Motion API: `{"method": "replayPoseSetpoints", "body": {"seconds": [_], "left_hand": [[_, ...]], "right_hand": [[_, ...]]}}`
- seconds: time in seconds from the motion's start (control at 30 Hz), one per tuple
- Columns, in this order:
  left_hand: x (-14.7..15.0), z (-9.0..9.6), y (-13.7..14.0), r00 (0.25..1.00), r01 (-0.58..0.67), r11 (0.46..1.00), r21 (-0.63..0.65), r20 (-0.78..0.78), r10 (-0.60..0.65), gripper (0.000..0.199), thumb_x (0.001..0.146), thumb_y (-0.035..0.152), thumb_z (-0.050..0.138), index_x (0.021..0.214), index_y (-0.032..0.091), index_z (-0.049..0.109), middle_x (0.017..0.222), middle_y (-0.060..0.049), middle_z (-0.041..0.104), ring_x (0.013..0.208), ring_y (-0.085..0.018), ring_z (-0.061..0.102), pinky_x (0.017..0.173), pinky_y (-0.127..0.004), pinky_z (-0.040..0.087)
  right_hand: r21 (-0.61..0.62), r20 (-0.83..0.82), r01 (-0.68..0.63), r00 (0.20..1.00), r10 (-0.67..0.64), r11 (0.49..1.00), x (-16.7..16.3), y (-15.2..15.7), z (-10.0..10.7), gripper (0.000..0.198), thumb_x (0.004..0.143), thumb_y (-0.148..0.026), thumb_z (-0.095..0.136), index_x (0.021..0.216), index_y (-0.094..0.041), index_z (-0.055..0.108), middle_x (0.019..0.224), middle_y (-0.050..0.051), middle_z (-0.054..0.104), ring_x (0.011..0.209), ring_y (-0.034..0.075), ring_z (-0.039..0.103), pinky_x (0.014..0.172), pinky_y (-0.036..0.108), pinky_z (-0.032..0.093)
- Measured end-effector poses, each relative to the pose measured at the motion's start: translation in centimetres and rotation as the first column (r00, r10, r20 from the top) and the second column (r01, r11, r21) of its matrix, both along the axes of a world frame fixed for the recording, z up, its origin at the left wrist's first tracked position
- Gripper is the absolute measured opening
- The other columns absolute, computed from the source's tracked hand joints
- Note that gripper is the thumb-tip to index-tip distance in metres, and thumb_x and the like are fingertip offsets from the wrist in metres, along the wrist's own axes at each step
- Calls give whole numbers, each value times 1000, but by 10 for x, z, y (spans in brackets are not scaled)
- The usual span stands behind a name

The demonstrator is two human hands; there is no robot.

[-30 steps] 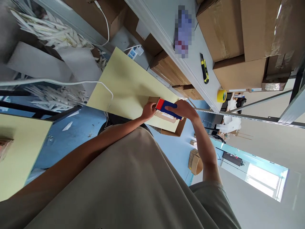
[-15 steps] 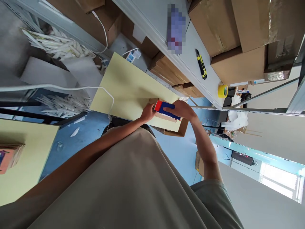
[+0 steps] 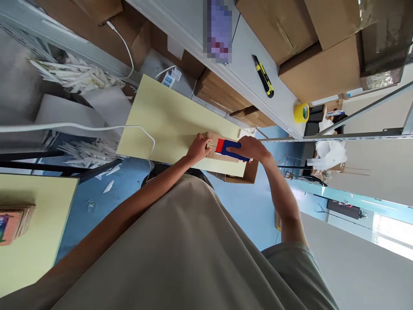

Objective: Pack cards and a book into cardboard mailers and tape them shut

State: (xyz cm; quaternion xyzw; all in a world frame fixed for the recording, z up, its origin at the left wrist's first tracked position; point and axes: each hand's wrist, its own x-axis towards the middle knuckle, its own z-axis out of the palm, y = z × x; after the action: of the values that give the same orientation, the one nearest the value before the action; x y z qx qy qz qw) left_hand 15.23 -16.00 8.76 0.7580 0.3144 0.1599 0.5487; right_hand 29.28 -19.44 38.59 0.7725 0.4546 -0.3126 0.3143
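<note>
In the head view, my right hand [image 3: 253, 148] grips a small blue box with a red end [image 3: 237, 150], fingers wrapped over its far part. Close to the red end, my left hand [image 3: 198, 148] has its fingers pinched together. Small thin, pale gold pieces show between those fingertips and the box; they are too small to name. Beneath the box lies a piece of brown cardboard [image 3: 222, 156] on the pale yellow tabletop [image 3: 174, 116]. An open cardboard box [image 3: 250, 172] is by the table's right end, partly hidden.
A white shelf [image 3: 245, 47] along the far side bears a yellow-black utility knife [image 3: 263, 77], a roll of yellow tape [image 3: 301, 113] and large cardboard boxes [image 3: 319, 73]. A white cable [image 3: 80, 126] crosses the table's left part. A power strip [image 3: 168, 79] lies behind the table.
My left hand has drawn back slightly left from the box's red end, and small pale pieces now show between them. My right hand still holds the box. The whole view has shifted.
</note>
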Motion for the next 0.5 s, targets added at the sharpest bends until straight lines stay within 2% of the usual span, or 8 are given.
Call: {"method": "replayPoseSetpoints", "body": {"seconds": [0.17,0.33,0.43,0.5], "left_hand": [[-2,-5,4,998,14,999,-33,-67,-16,47,84,18,95,127,24,79,120,-10,62,105,-29,69,111,-46,59],[-7,-7,-1,996,-30,998,-47,-91,26,59,78,15,97,133,27,77,121,-8,65,103,-27,71,105,-43,62],[-6,-3,-12,992,-96,993,-68,-88,90,63,79,11,90,138,25,75,121,-8,68,108,-26,71,105,-41,62],[0,3,-23,980,-183,977,-106,-102,172,68,80,12,88,145,24,72,121,-8,70,108,-24,72,102,-38,62]], "right_hand": [[-1,-76,32,997,-32,999,48,-25,-22,78,100,-92,64,88,-17,81,88,18,86,83,31,82,74,35,56],[-26,-133,33,990,-36,999,91,-41,-74,75,102,-87,66,98,-14,84,89,19,87,86,29,84,76,34,57],[-11,-144,-2,990,1,1000,110,-47,-108,77,103,-85,68,113,-10,84,103,23,88,99,33,85,81,35,57],[13,-154,-11,988,13,1000,122,-51,-124,81,100,-86,70,120,-10,83,113,25,88,108,36,85,84,35,58]]}}
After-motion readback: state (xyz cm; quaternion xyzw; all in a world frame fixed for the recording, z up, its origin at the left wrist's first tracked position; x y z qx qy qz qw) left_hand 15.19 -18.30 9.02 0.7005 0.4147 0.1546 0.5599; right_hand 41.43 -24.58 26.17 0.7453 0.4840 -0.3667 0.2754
